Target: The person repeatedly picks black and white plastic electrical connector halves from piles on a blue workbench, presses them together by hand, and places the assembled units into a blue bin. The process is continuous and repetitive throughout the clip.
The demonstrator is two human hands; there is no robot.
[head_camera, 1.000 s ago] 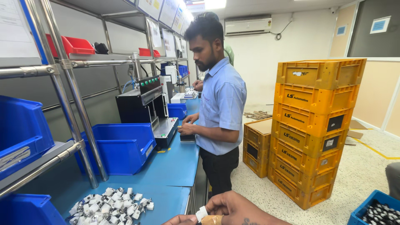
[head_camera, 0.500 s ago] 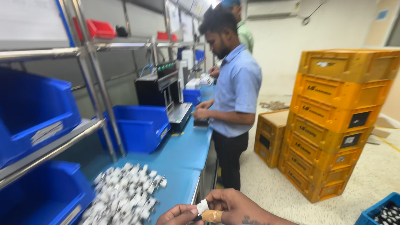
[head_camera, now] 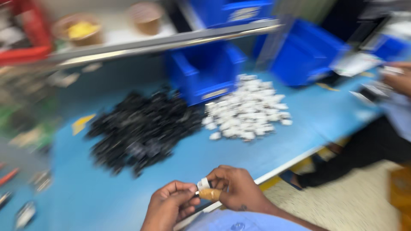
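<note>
My left hand and my right hand meet at the bottom of the head view, over the near edge of the blue worktable. Together they pinch a small white part; one right finger wears a tan bandage. Beyond the hands a heap of small black parts lies on the table. A heap of small white parts lies to its right. The frame is blurred by motion.
Blue bins stand at the back of the table under a metal shelf rail. A red bin and brown cups sit on the shelf. Another person stands at the right.
The view has swung down and left from the standing person and the stacked orange crates to the tabletop heaps. My hands still hold the white part together.
</note>
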